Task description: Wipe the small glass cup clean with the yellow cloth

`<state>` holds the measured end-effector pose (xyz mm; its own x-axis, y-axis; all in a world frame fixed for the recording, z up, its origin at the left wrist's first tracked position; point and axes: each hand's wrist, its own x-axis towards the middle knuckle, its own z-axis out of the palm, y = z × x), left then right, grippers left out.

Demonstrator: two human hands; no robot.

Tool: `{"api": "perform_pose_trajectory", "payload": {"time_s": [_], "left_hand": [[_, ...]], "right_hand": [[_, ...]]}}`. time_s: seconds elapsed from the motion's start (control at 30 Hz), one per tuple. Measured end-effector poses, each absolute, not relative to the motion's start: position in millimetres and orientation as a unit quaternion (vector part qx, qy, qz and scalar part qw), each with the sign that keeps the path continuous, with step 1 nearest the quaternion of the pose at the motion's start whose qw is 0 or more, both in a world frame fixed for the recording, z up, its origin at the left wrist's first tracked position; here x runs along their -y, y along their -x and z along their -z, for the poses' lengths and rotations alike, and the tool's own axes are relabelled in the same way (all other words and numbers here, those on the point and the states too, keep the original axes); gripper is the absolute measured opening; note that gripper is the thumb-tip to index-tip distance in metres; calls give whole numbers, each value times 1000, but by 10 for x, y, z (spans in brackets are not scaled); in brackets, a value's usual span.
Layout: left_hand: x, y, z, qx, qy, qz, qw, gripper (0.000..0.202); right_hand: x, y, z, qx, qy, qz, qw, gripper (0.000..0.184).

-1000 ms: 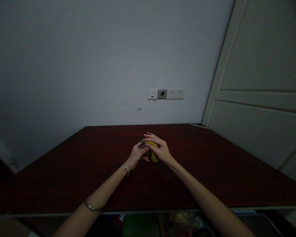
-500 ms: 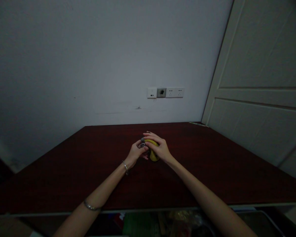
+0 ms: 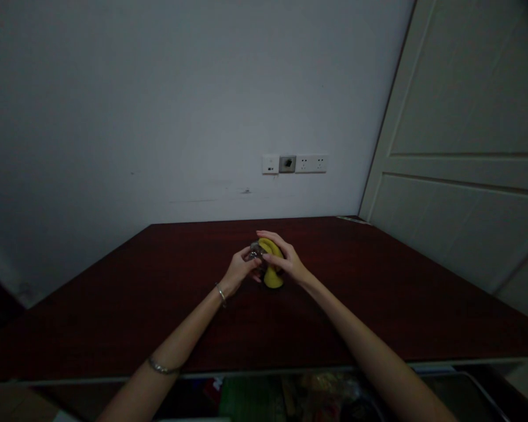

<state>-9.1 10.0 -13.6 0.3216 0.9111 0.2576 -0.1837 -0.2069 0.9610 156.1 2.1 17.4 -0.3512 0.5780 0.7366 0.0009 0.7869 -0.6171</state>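
Note:
My left hand (image 3: 240,271) has its fingers closed around a small shiny, see-through object (image 3: 256,251) that looks like glass; its exact kind is hard to make out in the dim light. Against the right side of that object lies a yellow cloth (image 3: 273,278), folded, with its lower end hanging down near the table. My right hand (image 3: 288,261) grips the cloth, thumb in front and fingers over the top. Both hands meet above the middle of the dark red table (image 3: 180,264). The fingers partly cover the shiny object.
Behind the table rises a pale wall with a row of sockets and switches (image 3: 294,164). A panelled white door (image 3: 462,146) stands at the right. Below the table's front edge, an open space holds a green item (image 3: 250,398) and several bags and other things.
My right hand has shifted slightly with the cloth, and more of the yellow cloth shows. The shiny object has turned a little in my left hand, showing more of its surface.

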Motion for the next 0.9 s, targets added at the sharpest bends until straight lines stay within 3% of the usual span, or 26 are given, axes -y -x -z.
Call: {"api": "perform_pose_trajectory", "payload": {"time_s": [0.13, 0.27, 0.47, 0.67, 0.9], "left_hand": [[-116, 93, 149, -300, -589, -491, 567, 62], [-123, 73, 157, -314, -585, -486, 569, 56], [-145, 110, 145, -312, -599, -460, 577, 64], [-202, 170, 172, -319, -660, -398, 551, 65], [-250, 123, 201, -301, -681, -451, 492, 64]], "right_hand": [[20, -1614, -209, 823, 193, -240, 477, 69], [19, -1550, -141, 818, 246, -194, 483, 83], [-48, -1506, -56, 785, 268, -192, 525, 79], [-143, -1488, -24, 691, 320, -308, 570, 81], [-112, -1436, -35, 639, 318, -402, 573, 80]]}}
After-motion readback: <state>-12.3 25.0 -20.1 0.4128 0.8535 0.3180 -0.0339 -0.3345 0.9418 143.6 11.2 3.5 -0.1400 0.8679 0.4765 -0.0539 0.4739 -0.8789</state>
